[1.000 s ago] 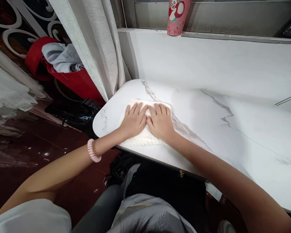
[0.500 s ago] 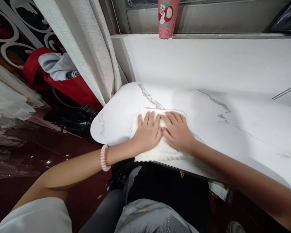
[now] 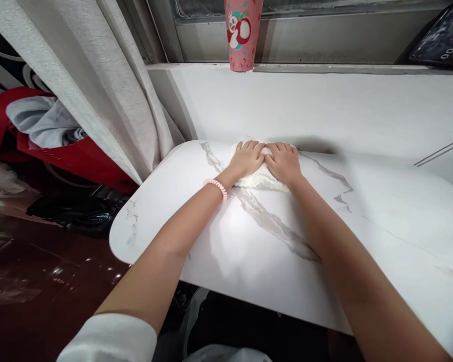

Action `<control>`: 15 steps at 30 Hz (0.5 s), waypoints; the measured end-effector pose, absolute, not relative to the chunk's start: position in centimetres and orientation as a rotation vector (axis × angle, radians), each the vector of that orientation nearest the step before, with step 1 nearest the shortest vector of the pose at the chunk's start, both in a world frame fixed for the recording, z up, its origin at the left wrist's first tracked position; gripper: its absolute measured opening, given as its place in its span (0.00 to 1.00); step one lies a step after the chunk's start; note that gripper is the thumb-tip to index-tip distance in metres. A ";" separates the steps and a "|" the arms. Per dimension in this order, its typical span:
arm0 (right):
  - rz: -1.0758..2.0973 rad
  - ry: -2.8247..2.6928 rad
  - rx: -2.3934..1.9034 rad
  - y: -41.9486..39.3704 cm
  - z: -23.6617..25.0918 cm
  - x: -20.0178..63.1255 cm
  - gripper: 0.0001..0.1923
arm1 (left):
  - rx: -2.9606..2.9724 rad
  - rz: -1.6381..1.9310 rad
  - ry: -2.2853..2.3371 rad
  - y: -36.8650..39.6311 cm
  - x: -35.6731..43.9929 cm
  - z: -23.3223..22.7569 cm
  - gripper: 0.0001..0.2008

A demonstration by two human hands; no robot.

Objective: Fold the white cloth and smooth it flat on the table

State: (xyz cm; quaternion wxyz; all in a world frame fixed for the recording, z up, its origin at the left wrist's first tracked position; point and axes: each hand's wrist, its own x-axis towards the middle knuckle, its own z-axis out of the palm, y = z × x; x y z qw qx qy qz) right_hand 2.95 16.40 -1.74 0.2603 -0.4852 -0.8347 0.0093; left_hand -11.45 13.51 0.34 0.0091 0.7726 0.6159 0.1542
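A white cloth [image 3: 263,179] lies at the far edge of the white marble table [image 3: 249,241], close to the wall. My left hand [image 3: 248,158] and my right hand [image 3: 284,161] press flat on top of it side by side, fingers together and pointing toward the wall. Most of the cloth is hidden under the palms. A pink coil band [image 3: 216,187] circles my left wrist.
A pink printed cup [image 3: 242,33] stands on the window ledge above the hands. A grey curtain [image 3: 98,90] hangs at the left. A red bag [image 3: 41,136] with clothes and dark items sit on the floor beyond the table's left edge. A dark device [image 3: 440,40] is at top right.
Both hands have pushed the cloth away from the table's near edge to its far edge by the wall. The arms are now stretched out.
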 end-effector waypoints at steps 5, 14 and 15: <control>0.017 -2.228 -1.329 18.2 -1.6 2.6 0.21 | 2.430 0.497 1.916 15.7 -11.8 0.2 0.23; -0.019 -2.272 -1.395 16.9 -1.3 3.1 0.21 | 2.415 0.557 1.943 15.1 -11.4 0.1 0.22; -0.014 -2.270 -1.395 16.5 -1.3 3.3 0.21 | 2.417 0.558 1.945 14.7 -11.3 0.1 0.22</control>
